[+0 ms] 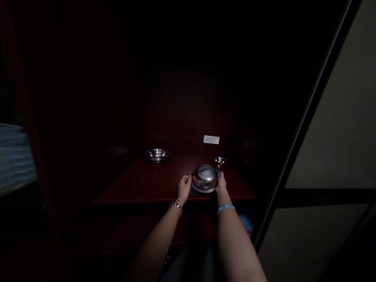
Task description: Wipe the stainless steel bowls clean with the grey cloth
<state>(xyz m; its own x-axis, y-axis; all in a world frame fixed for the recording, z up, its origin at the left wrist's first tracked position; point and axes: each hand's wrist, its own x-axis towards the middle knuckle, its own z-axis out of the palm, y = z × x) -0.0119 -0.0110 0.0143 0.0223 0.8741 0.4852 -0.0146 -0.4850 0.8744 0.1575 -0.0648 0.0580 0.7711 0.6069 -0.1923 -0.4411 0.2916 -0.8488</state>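
Observation:
A shiny metal bowl (205,176) is held upside down at the front of the dark red shelf, its flat base facing up. My left hand (184,187) is closed at its left rim, fingers curled. On the opposite side, my right hand (221,183) grips the bowl's right edge, with most of its fingers hidden. Just beyond that hand is a small metal ladle-like piece (219,160), a round dish with a thin stem running down toward my fingers. I cannot tell whether the right hand holds the stem too.
Shallow metal bowls or plates (157,155), apparently stacked, sit at the left back of the shelf (132,188). A white socket panel (211,139) is on the back wall. A pale sliding door (331,137) borders the right side. Folded light cloth (16,156) lies at far left.

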